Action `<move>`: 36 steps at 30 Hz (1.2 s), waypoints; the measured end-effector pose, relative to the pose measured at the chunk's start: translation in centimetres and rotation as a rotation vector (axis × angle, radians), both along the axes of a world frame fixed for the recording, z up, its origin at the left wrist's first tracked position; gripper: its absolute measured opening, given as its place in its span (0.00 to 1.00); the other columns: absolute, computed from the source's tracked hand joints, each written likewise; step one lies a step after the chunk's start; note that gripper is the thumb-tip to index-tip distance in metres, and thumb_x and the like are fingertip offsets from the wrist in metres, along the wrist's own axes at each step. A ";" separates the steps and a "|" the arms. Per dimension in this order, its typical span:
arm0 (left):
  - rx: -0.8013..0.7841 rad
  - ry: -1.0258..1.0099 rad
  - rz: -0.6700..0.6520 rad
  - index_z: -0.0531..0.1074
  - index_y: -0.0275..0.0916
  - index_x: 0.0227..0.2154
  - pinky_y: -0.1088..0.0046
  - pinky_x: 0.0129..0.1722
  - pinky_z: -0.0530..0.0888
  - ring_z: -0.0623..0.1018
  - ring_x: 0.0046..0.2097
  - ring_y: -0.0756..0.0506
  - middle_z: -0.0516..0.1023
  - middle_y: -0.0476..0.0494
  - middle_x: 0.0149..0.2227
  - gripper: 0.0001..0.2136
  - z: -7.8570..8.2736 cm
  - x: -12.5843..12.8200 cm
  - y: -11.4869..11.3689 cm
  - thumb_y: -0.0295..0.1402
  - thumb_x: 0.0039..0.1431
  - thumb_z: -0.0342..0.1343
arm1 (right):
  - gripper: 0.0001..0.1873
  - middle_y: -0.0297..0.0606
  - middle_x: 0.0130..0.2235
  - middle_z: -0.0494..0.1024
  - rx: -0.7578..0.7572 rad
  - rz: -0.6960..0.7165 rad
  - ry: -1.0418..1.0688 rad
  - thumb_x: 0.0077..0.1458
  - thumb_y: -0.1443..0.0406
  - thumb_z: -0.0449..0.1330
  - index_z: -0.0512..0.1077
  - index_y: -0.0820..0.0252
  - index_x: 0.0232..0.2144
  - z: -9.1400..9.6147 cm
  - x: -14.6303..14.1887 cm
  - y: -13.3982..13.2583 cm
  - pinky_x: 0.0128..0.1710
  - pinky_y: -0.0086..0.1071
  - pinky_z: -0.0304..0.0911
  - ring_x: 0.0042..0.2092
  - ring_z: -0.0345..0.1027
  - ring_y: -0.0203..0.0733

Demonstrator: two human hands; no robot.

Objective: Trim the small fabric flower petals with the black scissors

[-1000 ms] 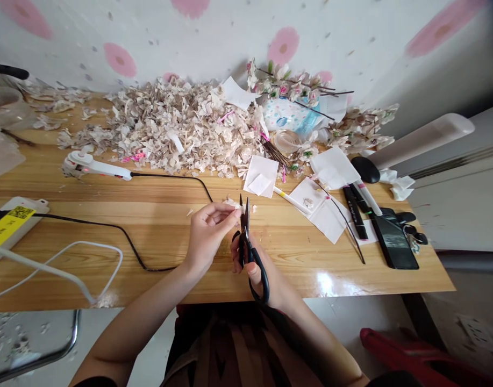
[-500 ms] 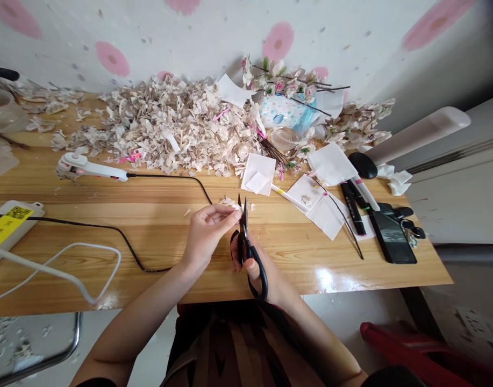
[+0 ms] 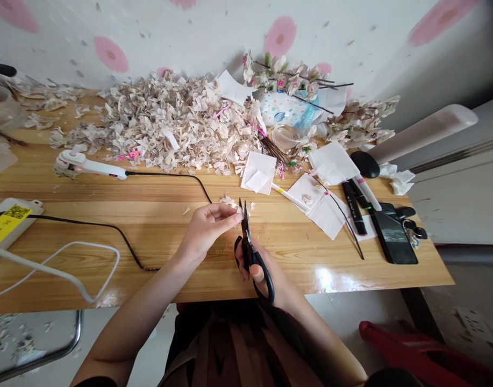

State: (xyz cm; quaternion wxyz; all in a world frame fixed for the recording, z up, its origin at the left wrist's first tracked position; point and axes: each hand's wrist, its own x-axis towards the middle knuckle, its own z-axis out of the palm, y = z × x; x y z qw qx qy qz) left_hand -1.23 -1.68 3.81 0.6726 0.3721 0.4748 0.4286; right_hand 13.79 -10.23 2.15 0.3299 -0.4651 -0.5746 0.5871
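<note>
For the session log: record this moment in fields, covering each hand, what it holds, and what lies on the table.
left hand: pinches small pale scrap at fingertips
right hand: holds black scissors, blades pointing away, tips beside the scrap
table: wooden
far edge: heap of paper scraps, flower sprigs
left: white glue gun, corded
right: phone, markers, white paper squares

A home craft corner: a wooden table (image 3: 109, 193) against pink-dotted wallpaper (image 3: 190, 32), heaped with paper petal scraps (image 3: 169, 123), artificial blossom branches (image 3: 294, 83), and a glue gun (image 3: 87, 165).
</note>
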 end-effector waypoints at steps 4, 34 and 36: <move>-0.018 0.033 -0.066 0.77 0.38 0.20 0.74 0.33 0.73 0.76 0.28 0.49 0.79 0.48 0.24 0.07 0.0 -0.1 0.2 0.33 0.38 0.70 | 0.38 0.35 0.29 0.64 -0.009 0.021 -0.034 0.48 0.31 0.42 0.61 0.58 0.34 0.2 0.6 -0.2 0.28 0.31 0.57 0.29 0.58 0.39; -0.020 0.095 -0.473 0.78 0.38 0.21 0.75 0.27 0.71 0.75 0.25 0.49 0.78 0.46 0.22 0.05 -0.3 -1.6 1.5 0.33 0.42 0.67 | 0.37 0.31 0.24 0.65 -0.060 0.093 -0.304 0.43 0.29 0.45 0.58 0.57 0.25 2.0 3.0 -0.1 0.27 0.31 0.53 0.26 0.56 0.37; -0.017 0.097 -0.493 0.78 0.38 0.21 0.75 0.27 0.71 0.75 0.24 0.49 0.78 0.47 0.22 0.05 -0.3 -1.7 1.5 0.33 0.43 0.66 | 0.37 0.31 0.24 0.65 -0.063 0.082 -0.297 0.43 0.29 0.46 0.58 0.57 0.24 1.7 3.1 -0.3 0.26 0.31 0.52 0.26 0.57 0.37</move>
